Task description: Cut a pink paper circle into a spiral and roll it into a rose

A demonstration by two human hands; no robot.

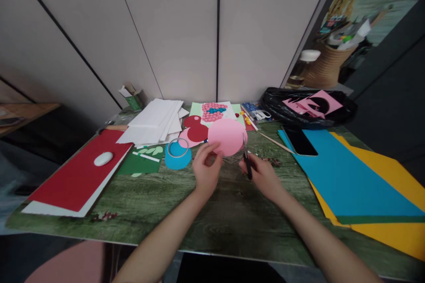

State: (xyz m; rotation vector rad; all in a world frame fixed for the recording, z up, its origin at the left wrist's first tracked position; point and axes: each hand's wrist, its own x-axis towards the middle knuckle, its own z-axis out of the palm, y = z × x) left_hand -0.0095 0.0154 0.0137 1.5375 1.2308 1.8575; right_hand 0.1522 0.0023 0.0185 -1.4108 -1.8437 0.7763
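Note:
A pink paper circle (226, 136) is held up above the middle of the table, pinched at its lower left edge by my left hand (207, 163). My right hand (260, 170) grips a pair of scissors with black handles (247, 166), whose blades point up at the circle's right edge. Whether the blades are closed on the paper is too small to tell. Left of my left hand lies a blue paper circle (179, 162) with a roll of tape (178, 147) on it. Red paper circles (198, 133) lie just behind the pink one.
White sheets (152, 117) and red paper (79, 172) with a white oval object (103, 158) are at left. Blue (348, 177) and yellow sheets (388, 168), plus a phone (299, 140), lie at right. Behind them, a black plastic bag (275, 101) holds pink scraps. A pink-dotted picture (214, 112) lies near the wall.

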